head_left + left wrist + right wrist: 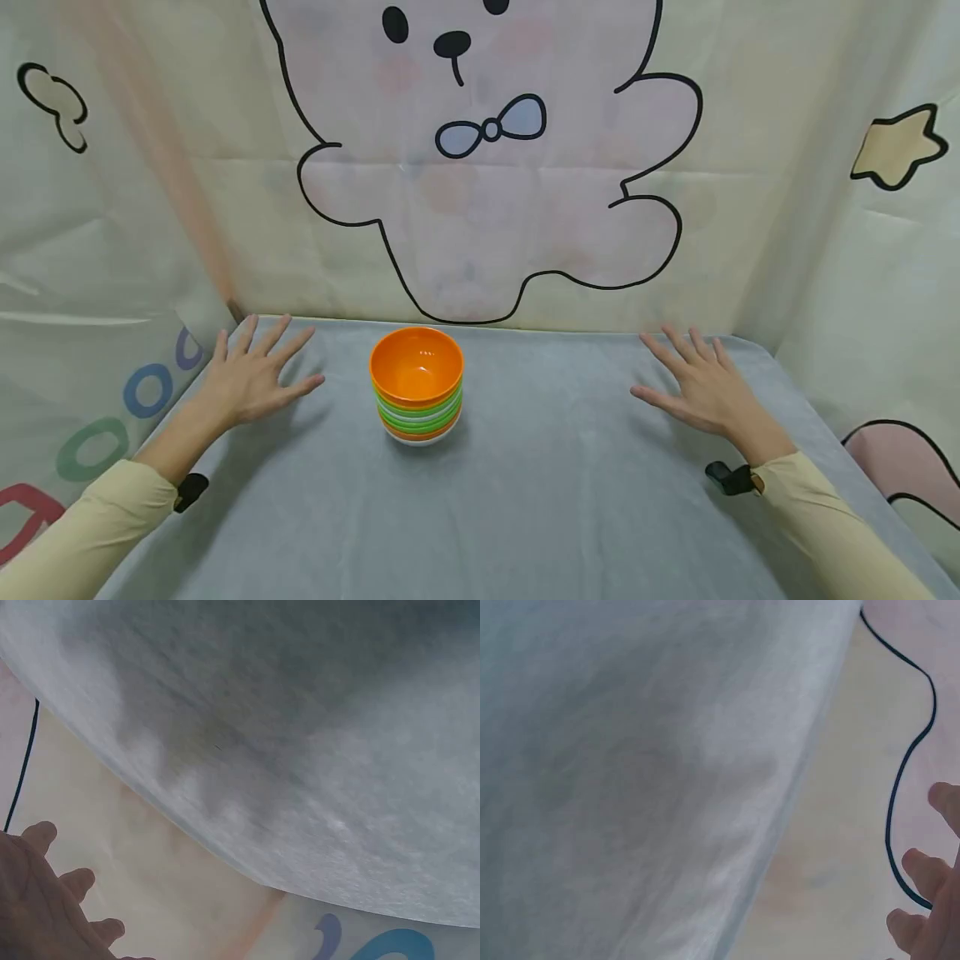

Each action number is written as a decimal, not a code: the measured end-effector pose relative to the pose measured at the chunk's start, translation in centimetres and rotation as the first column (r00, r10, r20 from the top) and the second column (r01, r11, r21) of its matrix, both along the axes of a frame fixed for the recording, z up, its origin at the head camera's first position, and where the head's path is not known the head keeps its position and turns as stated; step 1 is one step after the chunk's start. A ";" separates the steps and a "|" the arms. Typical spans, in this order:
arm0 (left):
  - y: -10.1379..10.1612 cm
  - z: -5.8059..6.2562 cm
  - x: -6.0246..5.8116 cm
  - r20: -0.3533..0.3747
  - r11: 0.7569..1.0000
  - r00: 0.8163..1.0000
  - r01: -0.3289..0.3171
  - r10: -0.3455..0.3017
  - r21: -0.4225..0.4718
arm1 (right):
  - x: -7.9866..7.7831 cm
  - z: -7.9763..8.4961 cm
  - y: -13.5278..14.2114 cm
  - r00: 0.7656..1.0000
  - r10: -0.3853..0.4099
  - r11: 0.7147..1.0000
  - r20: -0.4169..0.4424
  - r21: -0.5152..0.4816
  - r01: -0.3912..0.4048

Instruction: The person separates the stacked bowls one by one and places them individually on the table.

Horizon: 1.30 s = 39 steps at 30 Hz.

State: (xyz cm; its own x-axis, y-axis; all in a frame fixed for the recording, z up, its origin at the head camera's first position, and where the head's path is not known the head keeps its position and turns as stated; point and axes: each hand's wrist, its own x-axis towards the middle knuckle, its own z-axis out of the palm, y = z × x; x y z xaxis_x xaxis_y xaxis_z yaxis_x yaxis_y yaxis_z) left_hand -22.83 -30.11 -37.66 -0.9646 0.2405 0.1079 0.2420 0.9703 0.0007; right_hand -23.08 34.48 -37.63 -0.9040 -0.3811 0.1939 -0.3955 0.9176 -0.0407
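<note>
The upright stack of glossy orange, green and white round bowls [417, 387] stands on the grey-blue, cloth-covered tabletop [525, 483] at three o'clock from the nearer left hand [251, 379] and nine o'clock from the farther right hand [701, 389], both empty with fingers spread.

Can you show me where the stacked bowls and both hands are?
Stacked bowls [417, 386], head view: inside of the topmost, orange one.
Left hand [252, 382], head view: back of the hand.
Right hand [703, 390], head view: back of the hand.
</note>
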 end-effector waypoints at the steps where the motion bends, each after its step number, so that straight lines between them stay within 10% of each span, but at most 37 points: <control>1: 0.1 0.0 0.0 -0.003 1.000 1.000 0.001 -0.001 0.000 | -0.1 0.1 -0.1 1.000 0.008 1.000 -0.006 -0.005 -0.008; 9: 1.2 0.6 -0.5 -0.003 1.000 1.000 0.016 -0.016 0.001 | -1.5 0.9 -1.9 0.996 0.093 0.988 -0.017 -0.126 -0.094; 14: 2.5 1.7 -1.3 0.044 0.975 0.996 0.060 -0.071 0.214 | -3.2 1.2 -4.3 0.986 0.169 0.915 -0.010 -0.370 -0.160; 18: 4.0 2.6 -2.0 0.098 0.849 0.984 0.074 -0.146 0.523 | -4.5 0.8 -6.6 0.968 0.249 0.766 0.037 -0.619 -0.173; 24: 5.8 2.9 -2.6 0.104 0.461 0.935 0.070 -0.340 0.885 | -5.6 0.3 -10.4 0.921 0.385 0.579 0.064 -0.794 -0.187; 27: 6.3 2.6 -2.5 0.104 0.352 0.913 0.046 -0.396 0.935 | -5.7 0.2 -11.8 0.895 0.442 0.491 0.060 -0.851 -0.186; 33: 7.3 1.8 -1.9 0.106 0.277 0.872 0.035 -0.477 0.960 | -5.7 0.2 -13.4 0.871 0.490 0.387 0.038 -0.905 -0.178; 39: 8.1 1.4 -1.3 0.108 0.310 0.856 0.063 -0.506 0.949 | -5.9 0.2 -14.6 0.842 0.537 0.377 0.049 -0.907 -0.187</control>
